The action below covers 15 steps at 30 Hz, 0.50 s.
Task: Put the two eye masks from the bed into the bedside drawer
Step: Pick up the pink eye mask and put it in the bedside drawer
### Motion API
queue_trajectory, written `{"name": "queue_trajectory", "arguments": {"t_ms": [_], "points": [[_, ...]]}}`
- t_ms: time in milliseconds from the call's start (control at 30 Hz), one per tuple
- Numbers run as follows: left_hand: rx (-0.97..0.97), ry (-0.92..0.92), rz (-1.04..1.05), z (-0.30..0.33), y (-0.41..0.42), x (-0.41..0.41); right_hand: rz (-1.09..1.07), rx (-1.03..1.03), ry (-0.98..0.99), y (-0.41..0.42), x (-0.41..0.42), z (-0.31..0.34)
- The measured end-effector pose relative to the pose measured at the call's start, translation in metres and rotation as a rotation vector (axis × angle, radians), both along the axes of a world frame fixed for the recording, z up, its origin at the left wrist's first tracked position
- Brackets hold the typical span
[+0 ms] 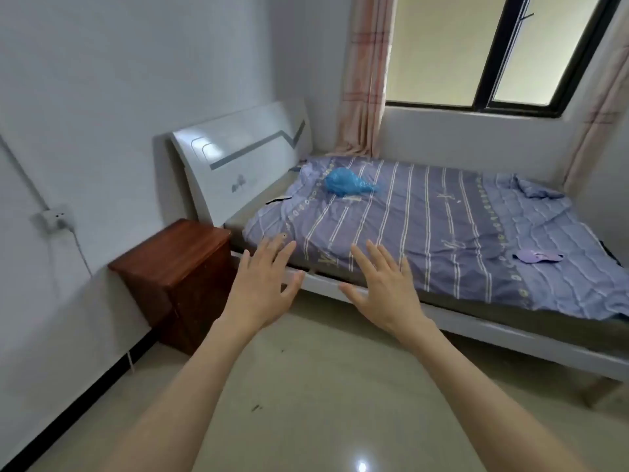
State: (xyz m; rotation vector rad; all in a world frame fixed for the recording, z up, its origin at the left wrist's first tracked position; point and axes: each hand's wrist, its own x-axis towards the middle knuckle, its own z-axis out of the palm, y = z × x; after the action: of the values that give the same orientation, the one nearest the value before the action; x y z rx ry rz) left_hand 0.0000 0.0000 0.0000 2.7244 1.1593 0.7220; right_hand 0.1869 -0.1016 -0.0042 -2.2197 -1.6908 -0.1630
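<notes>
A purple eye mask (537,257) lies flat on the striped purple bedsheet (425,219) near the bed's right front edge. I can make out only this one mask. A reddish-brown wooden bedside cabinet (177,264) stands left of the bed, against the white headboard (238,155); its front looks closed. My left hand (263,284) and my right hand (384,287) are stretched out in front of me with fingers spread and empty, above the floor by the bed's near edge, well left of the mask.
A crumpled blue plastic bag (347,183) rests near the head of the bed. A wall socket with a cable (56,216) is on the left wall. A window with curtains (364,80) is behind the bed. Tiled floor (323,403) lies below my arms.
</notes>
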Motion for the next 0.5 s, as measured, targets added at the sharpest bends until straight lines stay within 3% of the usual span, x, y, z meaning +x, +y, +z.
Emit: {"name": "queue_trajectory", "arguments": {"t_ms": [200, 500], "points": [[-0.185, 0.022, 0.091, -0.059, 0.073, 0.022, 0.024, -0.087, 0.086, 0.079, 0.023, -0.048], [-0.218, 0.072, 0.153, -0.070, 0.228, 0.081, 0.115, -0.121, 0.091, 0.247, 0.096, -0.055]]}}
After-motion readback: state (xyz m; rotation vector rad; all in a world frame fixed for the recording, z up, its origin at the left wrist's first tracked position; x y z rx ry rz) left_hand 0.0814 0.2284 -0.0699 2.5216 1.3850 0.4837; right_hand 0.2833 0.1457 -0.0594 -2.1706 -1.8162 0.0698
